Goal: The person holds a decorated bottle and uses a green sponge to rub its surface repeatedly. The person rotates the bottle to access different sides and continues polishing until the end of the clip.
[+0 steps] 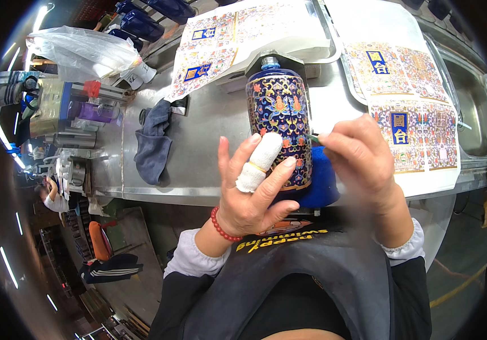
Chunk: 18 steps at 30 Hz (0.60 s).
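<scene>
A dark blue bottle [282, 102] covered in colourful floral, gold-edged decoration lies on the steel bench, its neck pointing away from me. My left hand [246, 198] rests on the bottle's near left side with its fingers spread. One finger is wrapped in a white covering [263, 158] held by a yellow band. At the bottle's right edge, my right hand [365, 156] pinches a thin green piece [313, 137], mostly hidden by the fingertips. Blue material [321, 181] shows under the bottle's near right part. A dark angular support [295, 59] sits behind its neck.
Printed floral decal sheets [410, 107] lie at the right, beside a sink [475, 107]. More sheets [209, 51] are spread at the far left. A grey-blue cloth [154, 144] lies left on the bench. Blue bottles [141, 25] stand at the back; a plastic bag [79, 51] is far left.
</scene>
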Motion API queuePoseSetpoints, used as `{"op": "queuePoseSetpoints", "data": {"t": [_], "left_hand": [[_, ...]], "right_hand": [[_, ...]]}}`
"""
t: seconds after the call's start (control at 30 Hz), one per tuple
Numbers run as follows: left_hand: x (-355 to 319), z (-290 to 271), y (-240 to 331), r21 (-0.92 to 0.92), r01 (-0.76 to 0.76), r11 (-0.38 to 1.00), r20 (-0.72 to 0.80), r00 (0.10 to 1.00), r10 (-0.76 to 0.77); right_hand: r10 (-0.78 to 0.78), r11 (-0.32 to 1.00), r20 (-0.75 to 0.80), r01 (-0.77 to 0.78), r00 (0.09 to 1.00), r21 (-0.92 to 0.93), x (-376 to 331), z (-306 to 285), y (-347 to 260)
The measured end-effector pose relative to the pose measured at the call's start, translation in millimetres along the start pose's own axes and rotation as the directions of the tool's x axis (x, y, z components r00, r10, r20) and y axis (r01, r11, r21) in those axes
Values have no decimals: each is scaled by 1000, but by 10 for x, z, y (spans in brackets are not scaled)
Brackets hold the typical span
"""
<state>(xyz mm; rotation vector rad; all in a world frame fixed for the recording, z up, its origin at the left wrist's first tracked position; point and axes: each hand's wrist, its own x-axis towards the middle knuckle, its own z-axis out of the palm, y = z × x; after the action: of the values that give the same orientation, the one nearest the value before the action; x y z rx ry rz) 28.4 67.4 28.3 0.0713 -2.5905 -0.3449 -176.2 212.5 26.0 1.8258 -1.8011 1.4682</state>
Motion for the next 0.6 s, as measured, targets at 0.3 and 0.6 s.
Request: {"op": "queuePoseSetpoints", "data": {"t": [0.3,0.6], "left_hand": [[-32,179,9,16,138,990,-18,990,-137],[-218,210,-129,-486,275,829,97,960,-262]], "right_hand": [[310,917,204,-349,928,193,213,-286,72],[226,938,398,-309,889,157,696,-329,128]]}}
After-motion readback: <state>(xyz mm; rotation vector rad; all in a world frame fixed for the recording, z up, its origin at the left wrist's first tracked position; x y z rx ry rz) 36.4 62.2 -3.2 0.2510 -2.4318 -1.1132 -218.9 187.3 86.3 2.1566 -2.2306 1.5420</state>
